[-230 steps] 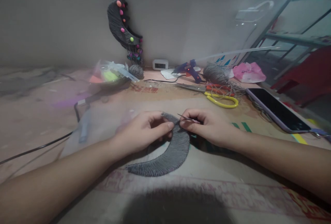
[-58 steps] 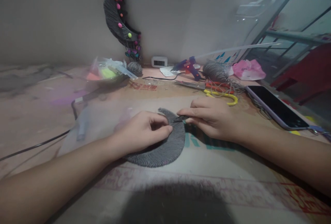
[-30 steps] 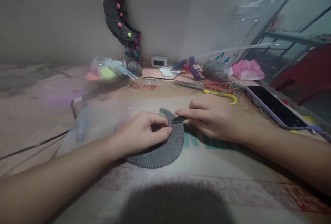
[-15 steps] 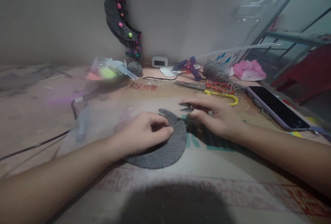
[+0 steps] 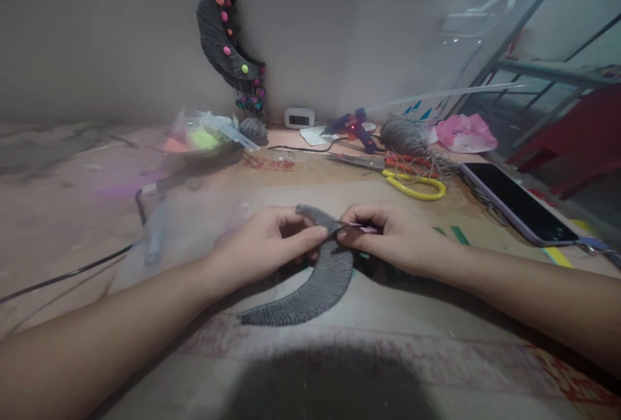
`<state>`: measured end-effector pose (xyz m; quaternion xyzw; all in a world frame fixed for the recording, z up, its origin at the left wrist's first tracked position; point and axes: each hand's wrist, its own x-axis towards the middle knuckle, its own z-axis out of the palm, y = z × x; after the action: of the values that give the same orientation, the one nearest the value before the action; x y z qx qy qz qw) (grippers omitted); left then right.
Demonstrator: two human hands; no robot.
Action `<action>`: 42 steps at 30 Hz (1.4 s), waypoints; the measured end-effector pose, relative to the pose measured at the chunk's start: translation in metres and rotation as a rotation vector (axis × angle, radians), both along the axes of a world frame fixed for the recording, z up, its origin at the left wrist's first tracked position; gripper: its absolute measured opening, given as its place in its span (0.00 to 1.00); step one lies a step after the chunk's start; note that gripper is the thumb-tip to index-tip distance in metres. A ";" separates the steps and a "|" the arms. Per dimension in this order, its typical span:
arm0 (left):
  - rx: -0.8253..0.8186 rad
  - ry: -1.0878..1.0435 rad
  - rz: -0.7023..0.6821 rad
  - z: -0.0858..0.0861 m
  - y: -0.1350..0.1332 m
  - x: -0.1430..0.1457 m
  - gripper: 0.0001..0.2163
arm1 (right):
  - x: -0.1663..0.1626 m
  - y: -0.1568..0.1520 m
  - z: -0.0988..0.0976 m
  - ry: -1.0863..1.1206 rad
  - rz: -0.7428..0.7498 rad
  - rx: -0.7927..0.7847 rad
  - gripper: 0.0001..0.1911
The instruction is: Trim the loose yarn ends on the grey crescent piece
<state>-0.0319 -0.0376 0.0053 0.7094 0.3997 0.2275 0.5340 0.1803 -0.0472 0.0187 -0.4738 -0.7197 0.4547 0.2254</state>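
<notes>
A crescent wrapped in grey yarn (image 5: 315, 284) lies on the board in front of me, its upper part between my hands. My left hand (image 5: 272, 242) is closed on its inner edge, thumb and fingers pinching the wrapped yarn. On the other side, my right hand (image 5: 392, 235) is closed around a small two-bladed cutter (image 5: 361, 227) with a pinkish end. The cutter's tip meets the crescent near my left thumb. My right fingers touch the crescent's outer edge. Most of the cutter is hidden in my fingers.
Scissors with a yellow-and-orange handle (image 5: 417, 187), a glue gun (image 5: 354, 127) and a grey yarn ball (image 5: 402, 135) lie behind. A phone (image 5: 519, 203) is at right. A bowl (image 5: 198, 148) stands back left; a decorated crescent (image 5: 213, 32) hangs on the wall.
My right hand has moved left to the crescent, bringing the cutter against it. The cutter's blades were apart before. The crescent's lower tip now shows, clear of my left hand.
</notes>
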 end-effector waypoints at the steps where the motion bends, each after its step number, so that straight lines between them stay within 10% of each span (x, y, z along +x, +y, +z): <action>1: -0.003 0.014 -0.001 0.000 0.000 -0.001 0.16 | 0.000 0.000 -0.001 0.011 0.002 -0.018 0.19; 42: 0.271 0.161 -0.067 0.006 -0.001 -0.001 0.16 | 0.000 0.000 0.000 0.158 -0.076 -0.121 0.20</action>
<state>-0.0332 -0.0389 0.0110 0.8038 0.3831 0.2040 0.4068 0.1800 -0.0472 0.0187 -0.4760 -0.6525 0.5245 0.2695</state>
